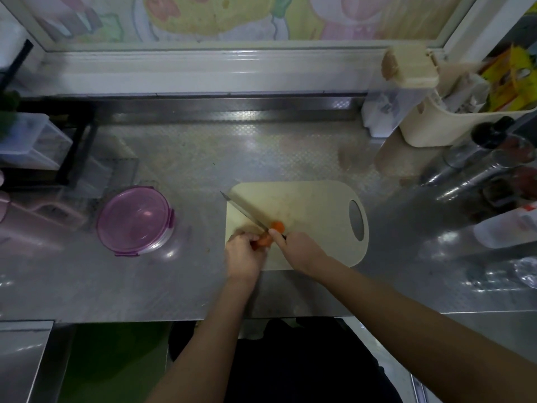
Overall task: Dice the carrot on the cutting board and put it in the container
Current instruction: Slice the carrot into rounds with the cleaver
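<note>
**Carrot under the knife at the board's near-left corner**

We have the carrot [270, 234] lying at the near-left corner of the cream cutting board [308, 205], and the knife [245, 212] is laid across it, with the blade running up and left past the board's edge. Our left hand [243, 254] curls around the carrot's left end. Our right hand [296, 248] is clenched on the knife handle, and its forefinger reaches forward onto the back of the blade. An orange piece shows on either side of the blade, but we cannot tell whether they are cut apart.

The board rests on the steel counter [189, 170], with its oval grip hole at the right end. The round container [135, 221] sits well apart to the left with its purple lid clipped on, so it is closed. A black rack [76, 146] holding a clear box [32, 141] stands behind it. A cream basket [430, 126] stuffed with packets stands far right, with clear bottles [488, 158] lying just beside it.
</note>
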